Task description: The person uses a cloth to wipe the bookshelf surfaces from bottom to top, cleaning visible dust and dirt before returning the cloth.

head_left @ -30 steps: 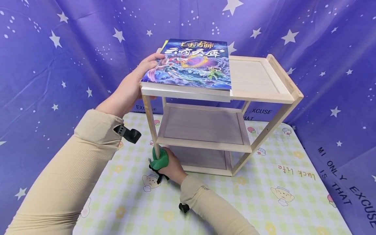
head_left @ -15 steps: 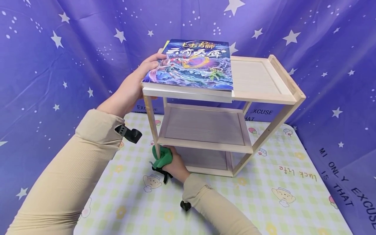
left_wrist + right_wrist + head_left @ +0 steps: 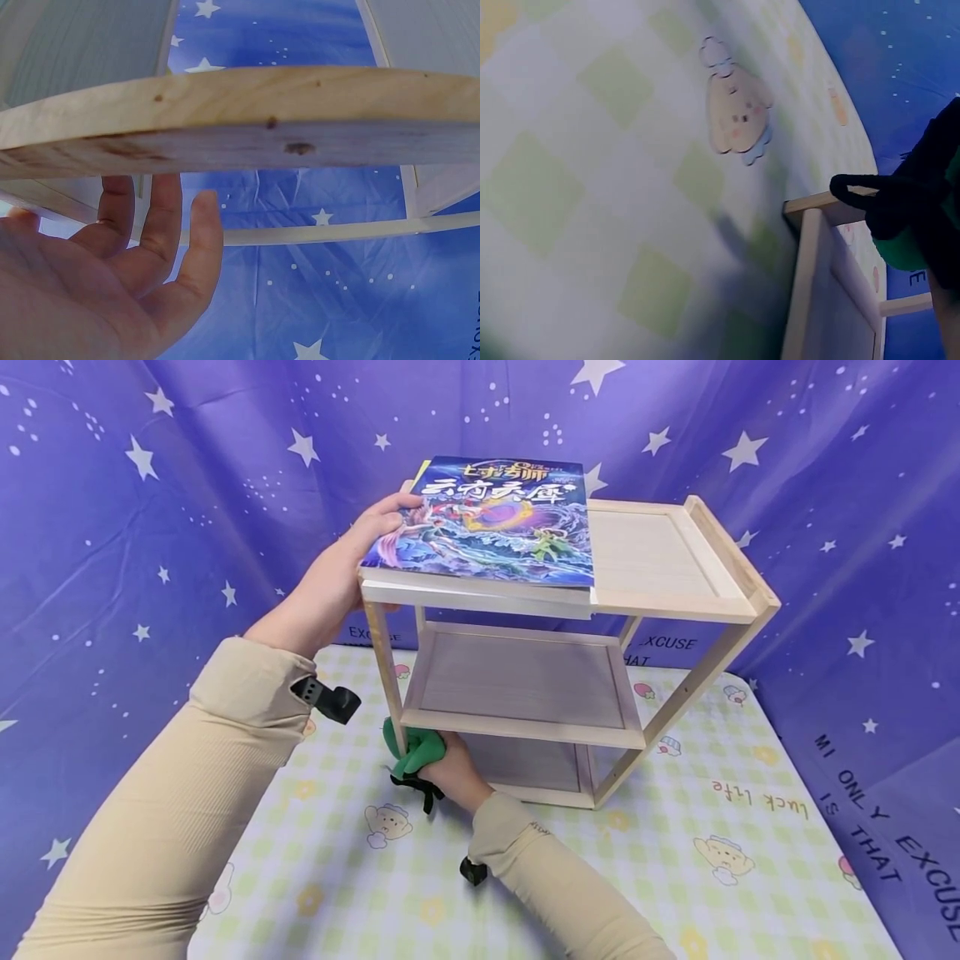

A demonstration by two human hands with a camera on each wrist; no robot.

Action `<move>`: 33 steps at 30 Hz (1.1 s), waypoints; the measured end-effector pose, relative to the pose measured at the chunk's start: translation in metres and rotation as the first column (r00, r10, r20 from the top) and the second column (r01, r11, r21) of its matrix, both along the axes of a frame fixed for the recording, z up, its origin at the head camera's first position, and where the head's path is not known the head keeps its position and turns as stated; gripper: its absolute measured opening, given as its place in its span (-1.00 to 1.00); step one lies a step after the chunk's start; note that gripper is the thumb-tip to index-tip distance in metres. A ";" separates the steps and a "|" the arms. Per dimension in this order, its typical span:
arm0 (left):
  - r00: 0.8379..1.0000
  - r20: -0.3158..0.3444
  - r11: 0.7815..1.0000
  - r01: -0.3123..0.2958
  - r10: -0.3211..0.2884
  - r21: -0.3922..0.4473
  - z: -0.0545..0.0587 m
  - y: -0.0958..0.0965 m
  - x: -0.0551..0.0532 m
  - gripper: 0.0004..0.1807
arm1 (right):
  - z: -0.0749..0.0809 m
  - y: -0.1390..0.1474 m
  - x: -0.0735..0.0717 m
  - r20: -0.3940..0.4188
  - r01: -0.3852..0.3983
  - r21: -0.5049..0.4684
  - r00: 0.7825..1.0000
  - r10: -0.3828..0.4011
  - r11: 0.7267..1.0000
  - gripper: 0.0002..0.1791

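A three-tier wooden shelf (image 3: 521, 681) stands on the table, with a book (image 3: 498, 539) in a blue illustrated cover lying on the left of its top tier. My left hand (image 3: 337, 568) holds that top left end, thumb on the book's edge and fingers below. In the left wrist view, the fingers (image 3: 161, 225) curl behind the shelf's wooden side rail (image 3: 300, 131). Low down, my right hand (image 3: 459, 777) grips a soft green cloth (image 3: 420, 750) wrapped against the front left leg. A black strap (image 3: 907, 202) hangs from the cloth; the right fingertips are hidden.
The table wears a green-and-white checked cover (image 3: 570, 885) with cartoon prints. A purple star-patterned curtain (image 3: 187, 468) closes in behind and at both sides. Another yellow-edged item (image 3: 422, 473) shows under the book. The top tier has a raised right end (image 3: 731, 552).
My right hand and the green cloth have shifted slightly right and up in the head view, still at the lower left leg. The left hand keeps its hold; the shelf stays put.
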State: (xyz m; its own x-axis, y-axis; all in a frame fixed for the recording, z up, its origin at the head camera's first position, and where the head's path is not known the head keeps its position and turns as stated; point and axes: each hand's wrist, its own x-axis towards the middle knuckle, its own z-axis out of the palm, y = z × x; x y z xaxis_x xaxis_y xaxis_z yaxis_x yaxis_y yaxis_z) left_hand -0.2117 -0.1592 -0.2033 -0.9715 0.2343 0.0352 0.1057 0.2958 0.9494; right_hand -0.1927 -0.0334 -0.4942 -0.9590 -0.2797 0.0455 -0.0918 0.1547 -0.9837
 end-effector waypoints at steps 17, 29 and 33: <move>1.000 0.003 1.000 0.000 0.000 -0.007 0.001 0.000 0.001 -0.54 | 0.024 0.009 -0.009 0.173 0.040 -0.028 0.984 -0.034 0.999 -0.57; 1.000 0.008 1.000 -0.015 0.015 -0.002 0.001 0.000 0.000 -0.55 | 0.039 0.016 -0.018 0.214 -0.092 -0.052 0.972 0.101 0.994 -0.77; 1.000 0.012 1.000 -0.007 0.007 0.003 0.001 0.000 0.000 -0.55 | 0.039 0.016 -0.017 0.228 -0.081 -0.056 0.969 0.092 0.995 -0.77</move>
